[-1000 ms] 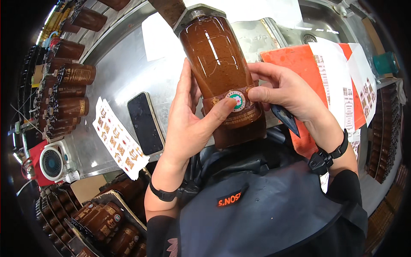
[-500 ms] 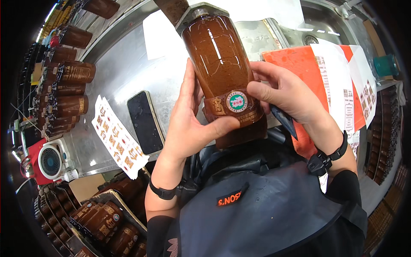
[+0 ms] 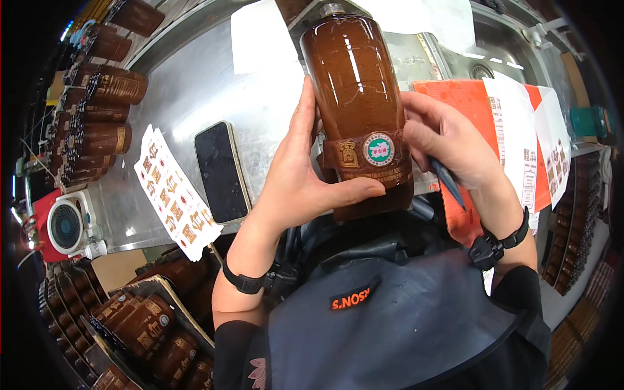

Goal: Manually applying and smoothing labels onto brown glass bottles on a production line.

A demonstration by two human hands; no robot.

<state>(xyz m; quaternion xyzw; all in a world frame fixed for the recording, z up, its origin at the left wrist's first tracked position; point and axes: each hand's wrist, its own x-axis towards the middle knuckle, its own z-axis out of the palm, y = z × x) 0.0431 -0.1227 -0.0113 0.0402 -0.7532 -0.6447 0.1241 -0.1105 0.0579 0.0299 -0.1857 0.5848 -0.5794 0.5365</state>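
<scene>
A glossy brown bottle point(image 3: 351, 71) lies in front of me with its neck pointing away. Near its lower end is a brown label band point(image 3: 341, 155) with gold print and a round green-and-white sticker point(image 3: 377, 150). My left hand point(image 3: 302, 169) is wrapped round the bottle's left side, thumb across the lower label. On the other side my right hand point(image 3: 448, 136) has its thumb and fingers at the label's right edge. A slim dark pointed tool point(image 3: 447, 182) sticks out below that palm, held in the hand; its other end is hidden. Beneath the bottle shows a brown support point(image 3: 370, 207).
A phone point(image 3: 222, 170) and a sheet of gold-and-red stickers point(image 3: 175, 195) lie on the metal table point(image 3: 175, 97) at left. Orange and white sheets point(image 3: 455, 110) are at right. Brown bottles point(image 3: 97, 140) stand far left, more in crates point(image 3: 149, 325) lower left. A small fan point(image 3: 65, 224) sits left.
The bottle and both hands appear slightly further right in the picture, as the whole view has shifted a little. My grip on the bottle looks nearly the same.
</scene>
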